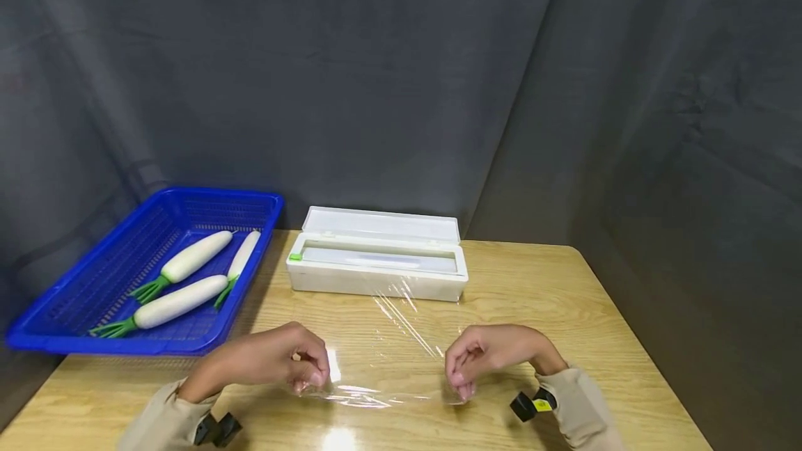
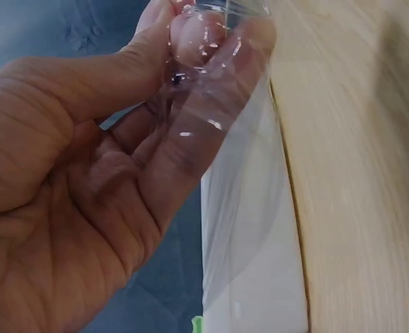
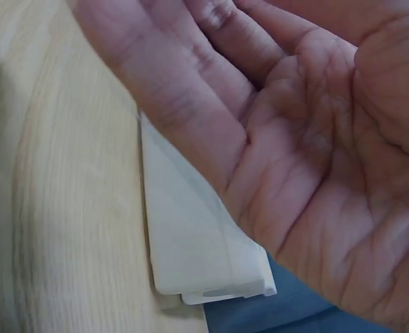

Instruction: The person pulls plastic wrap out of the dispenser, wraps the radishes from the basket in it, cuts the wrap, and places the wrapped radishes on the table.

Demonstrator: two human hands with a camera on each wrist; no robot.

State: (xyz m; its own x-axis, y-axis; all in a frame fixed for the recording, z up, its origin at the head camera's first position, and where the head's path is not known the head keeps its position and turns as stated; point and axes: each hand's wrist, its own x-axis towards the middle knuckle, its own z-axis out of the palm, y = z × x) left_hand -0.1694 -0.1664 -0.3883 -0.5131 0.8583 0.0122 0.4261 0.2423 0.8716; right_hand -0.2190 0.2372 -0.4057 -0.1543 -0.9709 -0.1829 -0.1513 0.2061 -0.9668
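A sheet of clear plastic wrap (image 1: 388,346) stretches from the white wrap dispenser box (image 1: 376,282) toward the front of the table. My left hand (image 1: 285,357) pinches its near left corner between thumb and fingers; in the left wrist view the crinkled film lies over the fingertips of that hand (image 2: 114,152). At the near right corner, my right hand (image 1: 491,357) pinches the film with curled fingers. The right wrist view shows the palm of this hand (image 3: 281,132), its fingertips out of frame. Behind the sheet, the box stands with its lid (image 1: 382,225) raised.
On the left, a blue plastic basket (image 1: 119,346) holds several white radishes, such as one near its front (image 1: 182,301). A small green piece (image 1: 295,257) sits at the box's left end. Grey cloth (image 1: 376,89) hangs behind the wooden table (image 1: 539,284).
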